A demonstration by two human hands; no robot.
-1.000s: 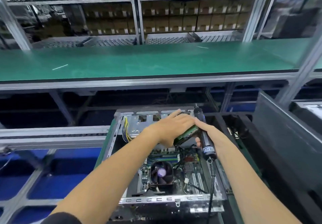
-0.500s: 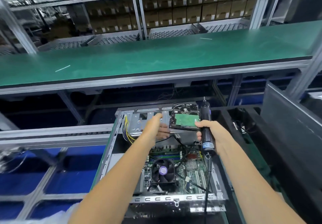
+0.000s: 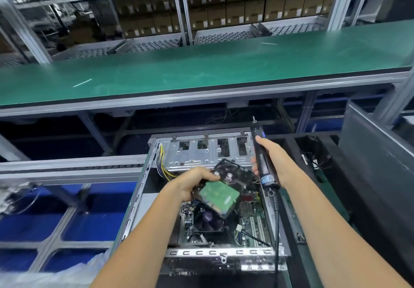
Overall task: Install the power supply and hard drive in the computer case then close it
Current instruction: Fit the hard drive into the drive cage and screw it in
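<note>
Both our hands grip: left hand now tilts the hard drive above the computer case, right hand the screwdriver, label unreadable.

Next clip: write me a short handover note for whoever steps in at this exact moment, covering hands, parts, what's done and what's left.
Left hand grips the hard drive, tilted, green circuit board up, above the motherboard fan.
Right hand grips the electric screwdriver, tip up, at the right wall of the computer case.
The case lies open. The metal drive bracket at its far end holds nothing.
Done: none visible.
Left: seat and screw down the drive, fit the power supply (not in view), close the case.
</note>
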